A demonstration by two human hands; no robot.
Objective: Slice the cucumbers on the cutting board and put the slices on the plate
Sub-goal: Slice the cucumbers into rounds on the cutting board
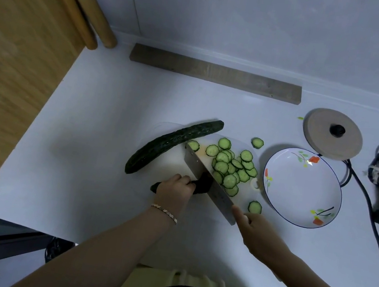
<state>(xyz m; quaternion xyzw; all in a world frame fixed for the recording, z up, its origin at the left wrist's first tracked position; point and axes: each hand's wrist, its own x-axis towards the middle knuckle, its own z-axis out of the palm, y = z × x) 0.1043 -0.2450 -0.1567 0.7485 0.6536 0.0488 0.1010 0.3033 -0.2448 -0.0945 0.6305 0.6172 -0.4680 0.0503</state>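
Left hand (173,191) grips the black handle of the cleaver (221,201), fingers curled round it. Right hand (256,231): forefinger straight, its tip touching the blade's near corner. The other fingers appear folded, but the light is too dim to be sure. Cucumber slices (229,168) lie heaped on the cutting board (169,167) just beyond the right hand, against the blade. The whole cucumber (173,144) lies beyond the left hand. The plate (301,185) sits beyond the right hand, to its right.
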